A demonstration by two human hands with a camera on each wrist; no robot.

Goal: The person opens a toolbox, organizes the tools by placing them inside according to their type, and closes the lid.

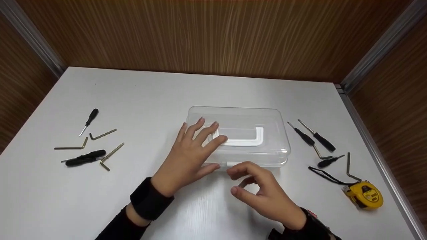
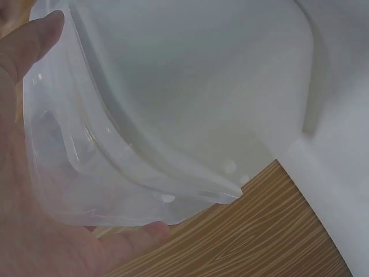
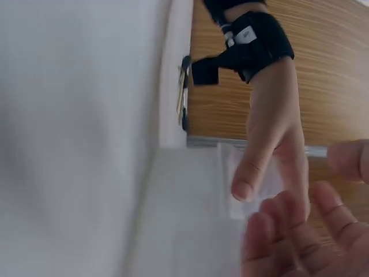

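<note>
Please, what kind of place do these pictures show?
Probably a small workbench or test booth: a white table enclosed by wood-grain walls, with screwdrivers, hex keys and a tape measure laid around a clear plastic box.
</note>
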